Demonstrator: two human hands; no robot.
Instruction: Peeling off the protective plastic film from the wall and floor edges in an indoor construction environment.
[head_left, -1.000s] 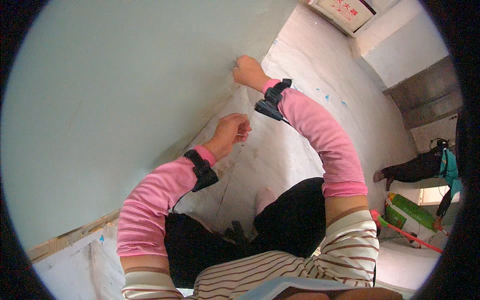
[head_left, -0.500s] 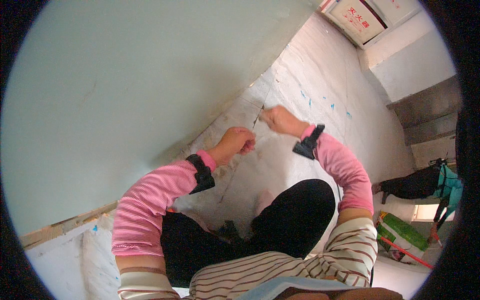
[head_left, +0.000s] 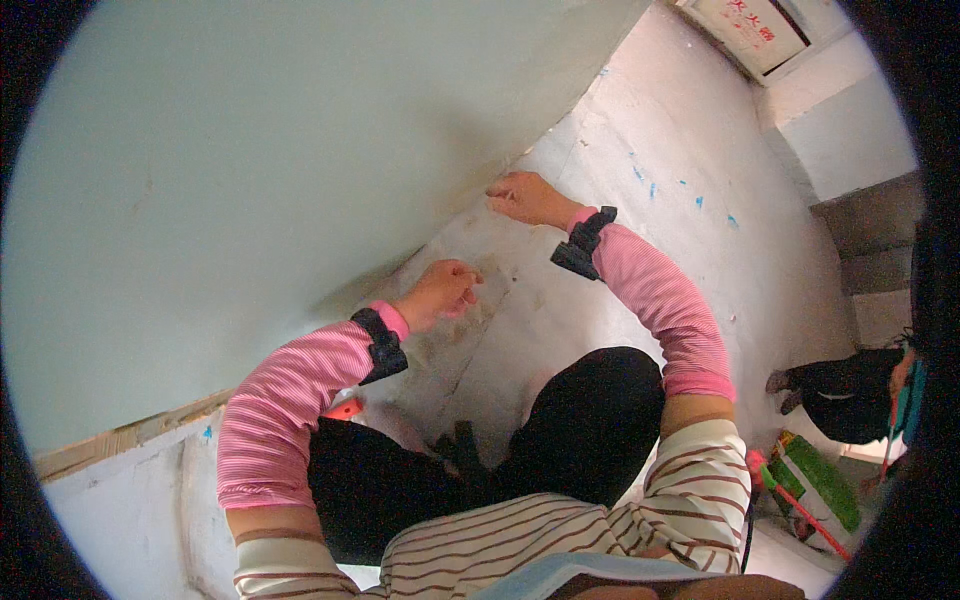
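Observation:
My left hand (head_left: 443,292) is held over the stained floor tiles (head_left: 510,320) close to the wall, fingers curled in. Whatever lies inside them, if anything, is hidden. Farther forward, my right hand (head_left: 530,199) is at the foot of the pale green wall (head_left: 260,170), its fingers pinched together by the wall's lower edge. Anything between those fingertips is too small or covered to name. Both forearms wear pink striped sleeves with black wrist straps.
Beside my left knee lies an orange-red object (head_left: 344,409), partly covered. To the right are a green and white bag (head_left: 815,480), a red stick (head_left: 815,520) and another person in dark trousers (head_left: 850,395). A white box (head_left: 745,30) with red lettering stands far right.
My right hand has moved forward and left, from over the tile joint to the wall's foot. My left hand has drawn slightly left. The person at right has shifted, and the view has turned slightly.

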